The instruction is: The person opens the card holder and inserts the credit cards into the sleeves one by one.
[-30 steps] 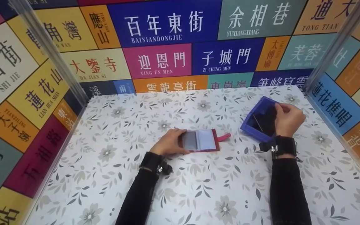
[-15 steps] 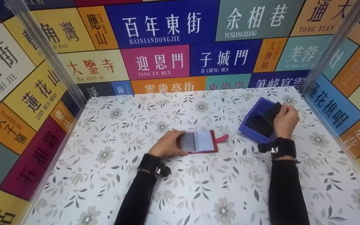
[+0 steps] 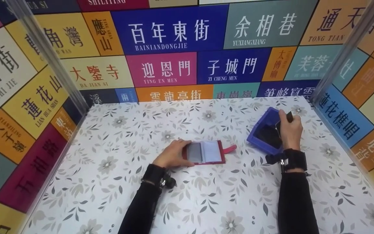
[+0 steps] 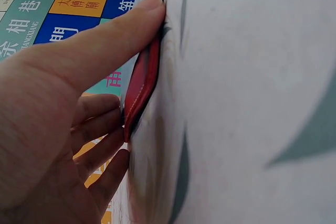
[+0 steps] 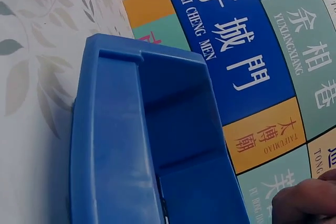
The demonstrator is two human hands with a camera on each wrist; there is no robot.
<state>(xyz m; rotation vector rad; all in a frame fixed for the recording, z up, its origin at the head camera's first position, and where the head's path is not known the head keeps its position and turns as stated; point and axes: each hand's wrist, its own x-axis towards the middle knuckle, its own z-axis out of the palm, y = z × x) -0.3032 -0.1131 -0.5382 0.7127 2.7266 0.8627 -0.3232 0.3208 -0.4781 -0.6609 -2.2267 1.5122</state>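
A red card holder [image 3: 220, 152] with clear sleeves lies open on the table, its strap pointing right. My left hand [image 3: 170, 154] grips its left end between thumb and fingers. The left wrist view shows the thumb along the stitched red edge of the card holder [image 4: 140, 85]. At the right, a blue plastic box [image 3: 257, 145] has dark flat cards [image 3: 268, 135] inside. My right hand [image 3: 291, 133] is over the box's right side and pinches a thin dark card [image 3: 290, 117], mostly hidden by the fingers. Only the fingers of my right hand [image 5: 304, 200] enter the right wrist view's corner.
The table [image 3: 180, 201] wears a white cover with grey flowers and leaves. Panels of coloured street-name signs [image 3: 170, 32] wall it at the back and both sides, with clear corner posts [image 3: 346, 55]. Some tabletop lies between the card holder and the box.
My right hand has turned over the box and shifted slightly left; the dark card, broadly visible half a second ago, now shows mostly edge-on. My left hand stays on the card holder.
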